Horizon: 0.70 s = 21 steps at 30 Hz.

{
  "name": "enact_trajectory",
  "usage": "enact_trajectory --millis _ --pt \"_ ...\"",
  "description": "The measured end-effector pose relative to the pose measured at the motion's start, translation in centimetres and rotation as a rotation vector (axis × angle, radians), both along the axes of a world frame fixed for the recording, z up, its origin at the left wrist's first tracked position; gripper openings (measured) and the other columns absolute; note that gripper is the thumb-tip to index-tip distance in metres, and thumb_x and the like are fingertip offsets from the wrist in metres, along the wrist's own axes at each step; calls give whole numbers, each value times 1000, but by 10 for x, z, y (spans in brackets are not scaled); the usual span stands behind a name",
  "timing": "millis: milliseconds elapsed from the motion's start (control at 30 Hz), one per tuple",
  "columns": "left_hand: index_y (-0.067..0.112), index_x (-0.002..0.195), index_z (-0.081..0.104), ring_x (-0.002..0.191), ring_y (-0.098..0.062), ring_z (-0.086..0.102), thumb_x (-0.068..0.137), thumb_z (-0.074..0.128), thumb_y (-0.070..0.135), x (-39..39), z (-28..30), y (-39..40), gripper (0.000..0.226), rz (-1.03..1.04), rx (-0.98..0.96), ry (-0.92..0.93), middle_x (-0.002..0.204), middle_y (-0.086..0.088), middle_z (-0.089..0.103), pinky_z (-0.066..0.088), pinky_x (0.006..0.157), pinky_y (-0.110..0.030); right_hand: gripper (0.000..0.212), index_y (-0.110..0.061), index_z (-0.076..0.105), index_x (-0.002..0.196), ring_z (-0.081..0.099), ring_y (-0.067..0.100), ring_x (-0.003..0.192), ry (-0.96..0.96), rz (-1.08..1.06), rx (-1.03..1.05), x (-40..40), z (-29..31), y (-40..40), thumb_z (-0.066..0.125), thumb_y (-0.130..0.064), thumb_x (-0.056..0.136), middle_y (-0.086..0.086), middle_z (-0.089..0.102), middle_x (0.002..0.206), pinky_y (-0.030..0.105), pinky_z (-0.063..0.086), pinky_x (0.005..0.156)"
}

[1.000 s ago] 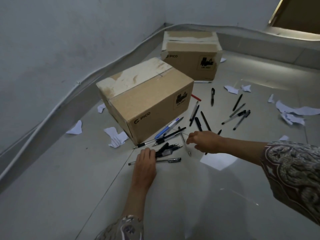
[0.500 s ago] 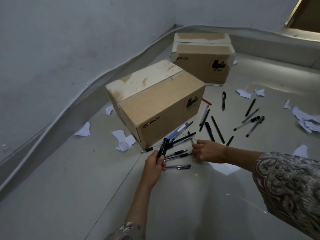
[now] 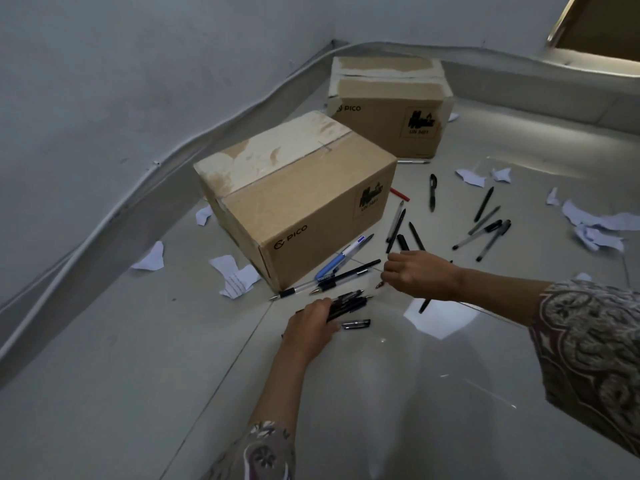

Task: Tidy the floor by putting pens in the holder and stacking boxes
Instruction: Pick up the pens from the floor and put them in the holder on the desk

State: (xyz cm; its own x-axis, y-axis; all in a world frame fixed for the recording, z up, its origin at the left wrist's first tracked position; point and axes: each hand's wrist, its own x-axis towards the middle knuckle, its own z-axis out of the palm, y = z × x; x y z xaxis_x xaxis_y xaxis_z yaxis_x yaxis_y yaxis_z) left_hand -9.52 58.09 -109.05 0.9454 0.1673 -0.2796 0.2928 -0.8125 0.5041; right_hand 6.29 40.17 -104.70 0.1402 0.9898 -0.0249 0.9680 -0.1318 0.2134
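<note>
the left hand point(image 3: 310, 325) curls around a bundle of slim black plastic pens point(image 3: 346, 303) low on the glossy grey tiled floor point(image 3: 433, 393). the right hand point(image 3: 417, 277) pinches a thin pen with a dark tip point(image 3: 380, 285). just beyond both hands sits a matte brown cardboard box point(image 3: 298, 202), a second taped cardboard box point(image 3: 388, 109) behind it. loose black pens point(image 3: 485, 220) scatter beyond the right hand.

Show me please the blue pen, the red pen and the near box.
blue pen point(image 3: 341, 257): head view, on the middle of its blue barrel.
red pen point(image 3: 400, 194): head view, on its red barrel beside the box.
near box point(image 3: 311, 216): head view, on its front cardboard side.
</note>
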Motion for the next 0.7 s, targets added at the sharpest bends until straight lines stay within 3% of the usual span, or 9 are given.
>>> enact_trajectory --millis 133,200,300,433,500,633,700 --pt "12 119 52 109 -29 57 87 52 13 3 0 -4 31 -41 127 1 119 -11 59 44 85 -33 9 -6 65 84 60 21 67 130 -140 35 -7 0 -9 70 -9 77 8 65 73 30 52 52" --pt "12 115 55 105 -29 59 86 52 11 4 -2 -3 29 -26 131 9 114 -11 61 45 82 -33 14 -4 63 97 61 25 84 229 -243 34 -14 1 -11 57 -13 88 11 65 88 35 53 64" --pt "12 109 59 100 -27 60 85 55 17 6 -6 -4 24 20 87 16 108 -9 62 44 77 -32 24 -7 60 109 56 22 98 409 -413 47 -21 0 -11 47 -19 94 9 62 103 31 46 77" --pt "13 79 65 78 -23 62 80 65 20 16 0 -9 6 233 -197 -62 76 -1 61 40 63 -29 20 -2 64 102 59 24 86 650 -646 211 -21 -1 -5 54 -14 90 13 67 96 33 48 77" --pt "19 64 62 63 -17 55 79 68 13 24 8 -15 18 310 -411 -133 62 2 54 36 57 -27 15 1 65 96 57 19 76 795 -785 299 -15 3 1 56 -10 88 11 66 89 26 46 70" --pt "5 75 66 65 -18 55 82 66 8 38 24 -35 8 423 -692 -220 70 -9 60 46 62 -28 12 0 61 79 55 17 68 1242 -923 465 -8 18 12 53 4 87 12 60 79 28 50 66" --pt "6 76 65 63 -16 54 84 65 9 44 30 -44 8 456 -803 -224 68 -6 59 48 66 -31 16 -2 58 74 56 19 66 1385 -958 511 -8 22 14 52 6 86 13 59 76 27 52 63"
